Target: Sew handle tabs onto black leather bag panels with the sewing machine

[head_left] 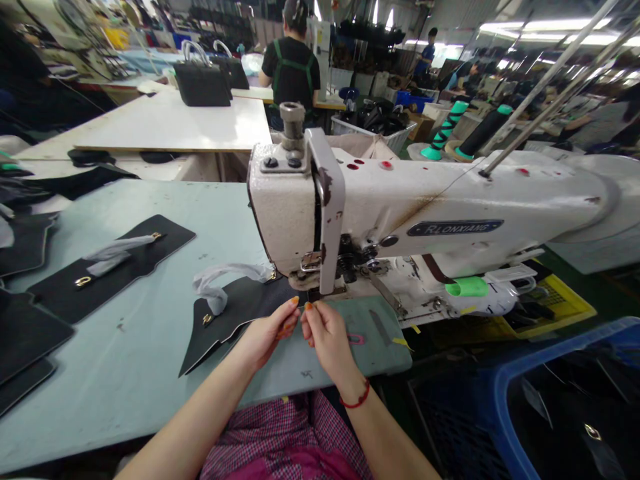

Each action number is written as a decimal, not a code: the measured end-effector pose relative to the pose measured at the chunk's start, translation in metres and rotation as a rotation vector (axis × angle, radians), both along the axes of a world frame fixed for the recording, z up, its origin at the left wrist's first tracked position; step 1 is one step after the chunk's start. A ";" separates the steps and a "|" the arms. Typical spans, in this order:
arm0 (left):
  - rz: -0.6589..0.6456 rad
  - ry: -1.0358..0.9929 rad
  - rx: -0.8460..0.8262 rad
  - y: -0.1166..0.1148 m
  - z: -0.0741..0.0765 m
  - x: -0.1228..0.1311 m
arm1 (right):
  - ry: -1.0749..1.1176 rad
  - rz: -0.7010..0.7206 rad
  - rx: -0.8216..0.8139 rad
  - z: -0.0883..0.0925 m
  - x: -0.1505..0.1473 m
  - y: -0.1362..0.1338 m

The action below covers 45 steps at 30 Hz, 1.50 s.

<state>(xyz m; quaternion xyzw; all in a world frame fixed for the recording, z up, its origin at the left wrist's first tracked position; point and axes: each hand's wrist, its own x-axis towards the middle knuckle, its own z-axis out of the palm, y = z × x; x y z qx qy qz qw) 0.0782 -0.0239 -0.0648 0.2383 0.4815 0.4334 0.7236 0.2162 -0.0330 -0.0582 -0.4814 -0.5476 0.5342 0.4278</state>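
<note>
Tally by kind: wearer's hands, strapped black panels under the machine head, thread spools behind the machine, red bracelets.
Hands: 2 (left hand, right hand)
Strapped black panel: 1
Thread spools: 2 (striped spool, black spool)
Red bracelet: 1
Total: 6

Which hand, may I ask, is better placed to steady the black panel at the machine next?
Probably the left hand: it is nearer the black panel; the right hand sits farther right.

Strand [303, 307] between left hand [270, 330] and right hand [326, 331] too fine to identify; panel's [239, 303] end, just beyond, lost under machine [380, 193]. Crate [501, 407], right of right hand, cropped; distant worker [464, 77] blurred.
</note>
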 end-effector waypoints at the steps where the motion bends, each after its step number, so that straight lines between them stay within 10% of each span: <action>1: -0.001 0.010 0.002 0.000 0.000 0.000 | 0.020 0.004 -0.024 -0.003 0.000 -0.005; 28: 0.069 0.132 0.112 0.026 -0.002 -0.006 | -0.043 0.108 -0.316 -0.072 -0.005 -0.052; 45: 0.190 0.126 0.075 0.025 0.001 0.003 | -0.002 0.115 -0.327 -0.076 -0.003 -0.052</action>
